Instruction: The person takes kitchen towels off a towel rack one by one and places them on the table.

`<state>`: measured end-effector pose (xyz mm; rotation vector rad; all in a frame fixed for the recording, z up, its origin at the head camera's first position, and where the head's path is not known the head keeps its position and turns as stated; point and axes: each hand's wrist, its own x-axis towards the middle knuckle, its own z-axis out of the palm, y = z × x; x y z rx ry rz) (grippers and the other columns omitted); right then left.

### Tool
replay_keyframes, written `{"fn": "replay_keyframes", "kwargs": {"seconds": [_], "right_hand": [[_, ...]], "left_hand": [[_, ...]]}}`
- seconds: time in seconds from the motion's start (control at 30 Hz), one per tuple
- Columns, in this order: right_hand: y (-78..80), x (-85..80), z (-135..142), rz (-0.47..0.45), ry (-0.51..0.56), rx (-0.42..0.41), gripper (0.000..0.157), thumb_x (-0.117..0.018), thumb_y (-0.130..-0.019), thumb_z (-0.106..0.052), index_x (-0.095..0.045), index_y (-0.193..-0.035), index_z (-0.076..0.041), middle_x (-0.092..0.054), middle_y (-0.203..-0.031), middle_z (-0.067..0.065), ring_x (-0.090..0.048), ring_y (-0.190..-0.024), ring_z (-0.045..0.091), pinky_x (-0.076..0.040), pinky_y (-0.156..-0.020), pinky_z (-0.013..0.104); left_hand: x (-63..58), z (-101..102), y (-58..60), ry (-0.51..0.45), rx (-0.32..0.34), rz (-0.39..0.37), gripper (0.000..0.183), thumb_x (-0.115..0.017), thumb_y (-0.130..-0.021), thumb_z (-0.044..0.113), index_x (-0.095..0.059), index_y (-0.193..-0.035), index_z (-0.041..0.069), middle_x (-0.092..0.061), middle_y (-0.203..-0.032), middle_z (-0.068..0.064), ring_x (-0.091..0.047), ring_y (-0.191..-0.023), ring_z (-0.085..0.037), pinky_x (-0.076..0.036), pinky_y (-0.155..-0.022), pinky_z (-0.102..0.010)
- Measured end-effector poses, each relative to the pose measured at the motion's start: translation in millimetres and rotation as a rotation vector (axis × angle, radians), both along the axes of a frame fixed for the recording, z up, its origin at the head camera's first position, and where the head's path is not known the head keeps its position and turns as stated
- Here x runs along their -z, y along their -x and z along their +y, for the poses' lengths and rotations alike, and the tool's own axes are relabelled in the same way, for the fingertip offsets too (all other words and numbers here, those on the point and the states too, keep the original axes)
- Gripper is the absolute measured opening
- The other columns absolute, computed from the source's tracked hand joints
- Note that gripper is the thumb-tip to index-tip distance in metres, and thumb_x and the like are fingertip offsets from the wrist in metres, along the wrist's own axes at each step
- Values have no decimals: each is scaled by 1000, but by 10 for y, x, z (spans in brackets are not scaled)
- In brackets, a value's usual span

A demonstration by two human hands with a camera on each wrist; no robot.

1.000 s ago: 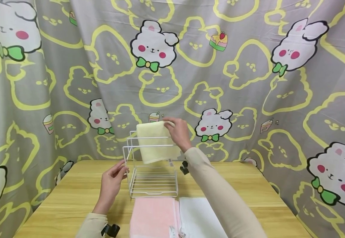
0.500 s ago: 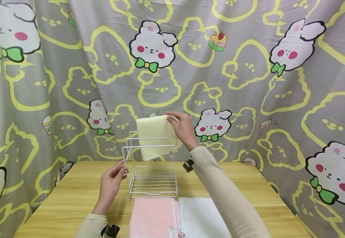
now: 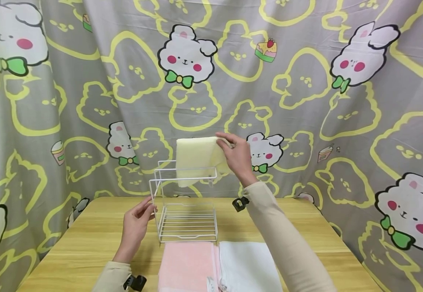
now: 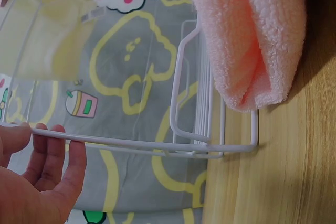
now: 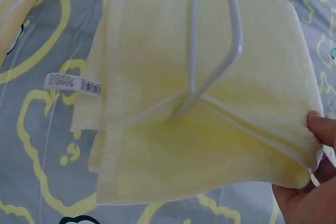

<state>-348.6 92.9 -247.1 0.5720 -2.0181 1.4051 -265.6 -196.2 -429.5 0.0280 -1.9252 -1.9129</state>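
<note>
My right hand (image 3: pixel 238 156) pinches the top right corner of a folded pale yellow towel (image 3: pixel 194 156), which hangs behind the upper front bars of a white wire rack (image 3: pixel 183 179). In the right wrist view the towel's layers (image 5: pixel 157 145) sag behind a bent wire, and a white label (image 5: pixel 73 83) sticks out from its edge. My left hand (image 3: pixel 136 227) holds the rack's left upright; the left wrist view has thumb and fingertips on that wire (image 4: pixel 121 142). Below the towel, the rack's slatted base stands on the table.
On the wooden table (image 3: pixel 87 231), a folded pink towel (image 3: pixel 187 265) lies in front of the rack. A folded white towel (image 3: pixel 248 265) lies beside it on the right. A patterned grey curtain (image 3: pixel 204 97) hangs behind the table and along its sides.
My right hand has lifted the yellow towel and moved it rightward, so its lower edge sits higher above the rack's base. My left hand stays at the rack's upright.
</note>
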Motion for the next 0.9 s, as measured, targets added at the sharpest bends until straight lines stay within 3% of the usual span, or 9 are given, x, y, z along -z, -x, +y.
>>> {"fn": "replay_keyframes", "kwargs": {"seconds": [0.17, 0.33, 0.63, 0.9], "right_hand": [[-38, -26, 124, 27, 25, 34, 24, -75, -95, -17, -78, -118, -11, -75, -121, 4, -69, -112, 18, -60, -77, 20], [-70, -65, 239, 40, 52, 54, 23, -75, -95, -18, -79, -117, -12, -75, -120, 4, -68, -107, 15, -56, -67, 13], [-123, -84, 401, 75, 102, 58, 22, -76, -95, -18, -79, -116, -13, -74, -121, 4, -66, -106, 14, -56, -67, 11], [-179, -145, 521, 71, 172, 39, 24, -75, -96, -19, -78, -118, -10, -73, -125, 4, -65, -118, 15, -58, -76, 12]], "left_hand": [[0, -3, -3, 3, -5, -3, 36, -63, -101, 5, -63, -137, 0, -73, -95, 9, -69, -88, -2, -63, -81, -20], [-4, -4, -9, 6, -8, -3, 36, -63, -101, 4, -63, -137, 0, -74, -98, 3, -69, -88, -2, -63, -81, -20], [-8, 1, -13, 7, -8, -3, 36, -63, -101, 4, -64, -137, 0, -73, -96, 7, -69, -88, -3, -63, -81, -21], [-7, 0, -8, 10, -6, -4, 36, -63, -102, 5, -64, -137, 0, -72, -93, 11, -69, -88, -3, -63, -81, -20]]}}
